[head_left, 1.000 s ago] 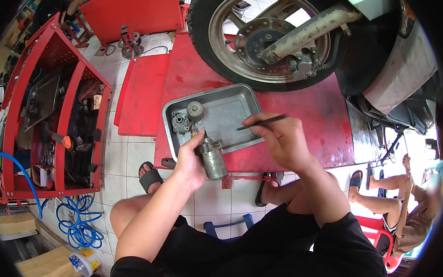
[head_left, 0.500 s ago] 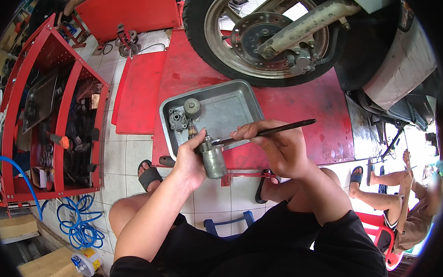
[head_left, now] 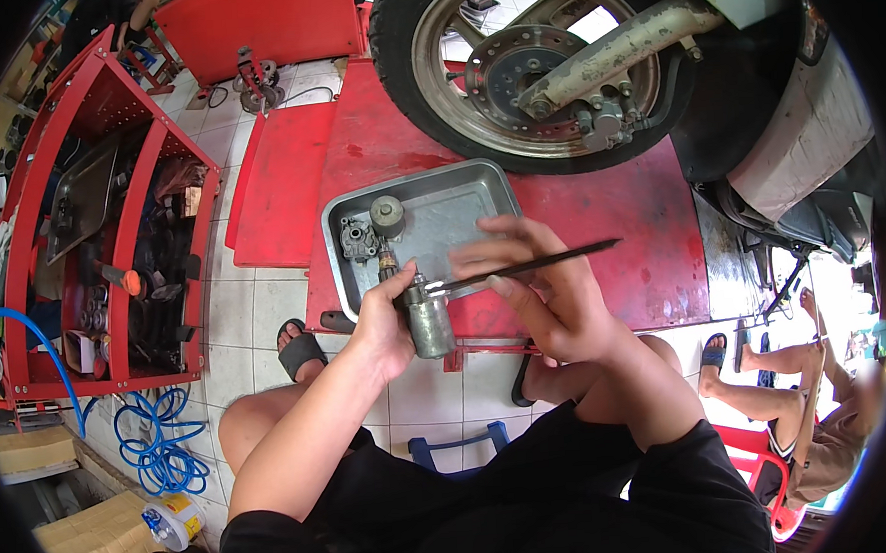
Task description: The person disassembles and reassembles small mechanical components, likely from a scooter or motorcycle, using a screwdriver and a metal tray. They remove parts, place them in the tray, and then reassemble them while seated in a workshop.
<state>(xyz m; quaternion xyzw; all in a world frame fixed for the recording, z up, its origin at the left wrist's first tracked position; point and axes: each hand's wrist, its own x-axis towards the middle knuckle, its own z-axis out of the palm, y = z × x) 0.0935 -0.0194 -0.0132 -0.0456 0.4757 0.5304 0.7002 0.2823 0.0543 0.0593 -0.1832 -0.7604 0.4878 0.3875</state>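
My left hand (head_left: pixel 384 323) is closed around a small grey metal motor (head_left: pixel 431 325), a cylinder with a stubby neck, held in front of the tray's near edge. From the motor's top a long thin tool (head_left: pixel 562 257), silver at its near end and dark along the rest, reaches out to the right. My right hand (head_left: pixel 554 296) has the tool between thumb and fingers; the upper fingers are lifted and spread, slightly blurred. Behind the left hand, a grey metal tray (head_left: pixel 458 176) holds a round metal part (head_left: pixel 387 213) and a cast metal housing (head_left: pixel 358 239).
The tray stands on a red platform (head_left: pixel 610 208) beneath a motorcycle wheel (head_left: pixel 434 107). A red tool cart (head_left: pixel 102 84) and a coiled blue hose (head_left: pixel 161 441) are at left. A blue stool (head_left: pixel 459 443) lies below my hands. Another person (head_left: pixel 831 416) sits at far right.
My right hand's fingers have opened out and lifted off the tool, which has shifted slightly left at its far end. The left hand and motor have hardly moved.
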